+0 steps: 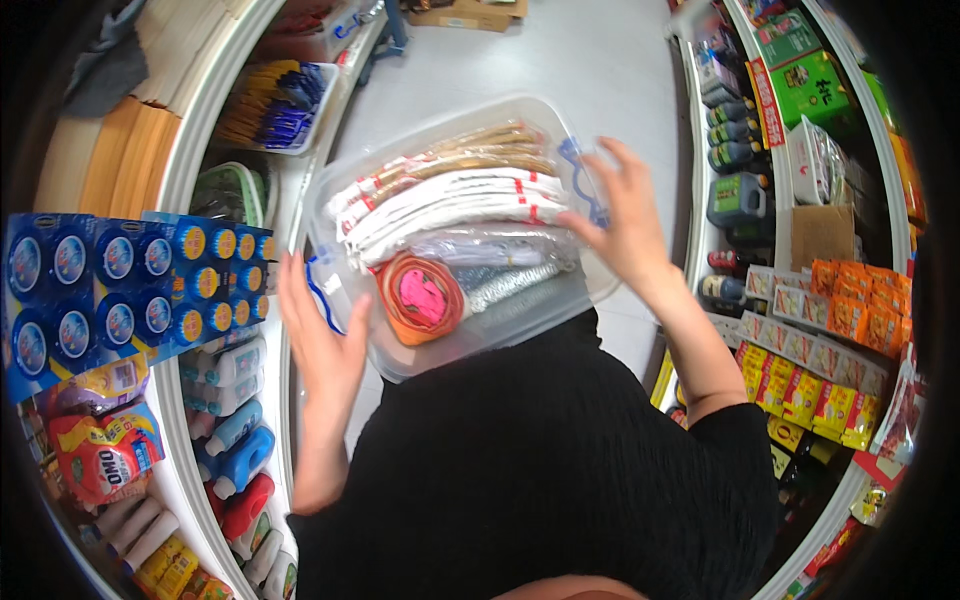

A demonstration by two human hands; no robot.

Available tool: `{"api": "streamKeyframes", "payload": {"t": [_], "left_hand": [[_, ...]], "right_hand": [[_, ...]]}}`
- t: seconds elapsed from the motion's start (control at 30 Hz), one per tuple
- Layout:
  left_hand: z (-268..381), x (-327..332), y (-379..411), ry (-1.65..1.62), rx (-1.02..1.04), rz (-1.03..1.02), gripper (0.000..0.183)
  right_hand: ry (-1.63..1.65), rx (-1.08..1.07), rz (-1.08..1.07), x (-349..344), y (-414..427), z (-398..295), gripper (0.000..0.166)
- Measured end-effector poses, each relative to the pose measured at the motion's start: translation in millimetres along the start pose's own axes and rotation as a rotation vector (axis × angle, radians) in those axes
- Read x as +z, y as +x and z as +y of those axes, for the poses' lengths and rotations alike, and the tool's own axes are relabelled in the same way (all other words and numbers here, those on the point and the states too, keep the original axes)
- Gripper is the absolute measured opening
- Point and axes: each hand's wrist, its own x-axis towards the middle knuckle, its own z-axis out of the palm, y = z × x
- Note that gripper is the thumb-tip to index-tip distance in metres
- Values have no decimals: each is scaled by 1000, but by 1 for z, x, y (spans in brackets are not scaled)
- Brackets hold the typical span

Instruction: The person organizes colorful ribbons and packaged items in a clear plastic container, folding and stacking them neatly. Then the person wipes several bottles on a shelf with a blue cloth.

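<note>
A clear plastic storage box is in front of my body, its lower edge against my black top. Inside lie white bundles with red bands, brown bundles in clear wrap, and a rolled orange-red textile with a bright pink centre. Beside the roll is a silvery wrapped item. My left hand is at the box's left side near a blue handle, thumb and fingers apart. At the opposite blue handle, my right hand has spread fingers, its thumb over the rim. What supports the box is hidden.
Shop shelves flank me closely. On the left are blue multipacks, detergent bottles and a bin of packaged goods. Dark bottles and yellow-red packets fill the right. A cardboard box sits on the floor ahead.
</note>
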Motion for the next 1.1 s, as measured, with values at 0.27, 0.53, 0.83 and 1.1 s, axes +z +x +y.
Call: {"api": "streamKeyframes", "payload": {"t": [0.27,0.53,0.83,1.1], "left_hand": [[-16,34,-26,-1014,-565,-94,58],[-2,4,15,-916,-409,-148,45],[24,44,151,-1195,-242,-64,56],[18,209,168,-1264,-322,-502,16]], "right_hand": [[881,782,-714,24,33,54,64],[1032,813,-667,-7,22,52,57],[1312,1050,-218,-26,10,97,47],[1377,1186,123,48,141,182,24]]}}
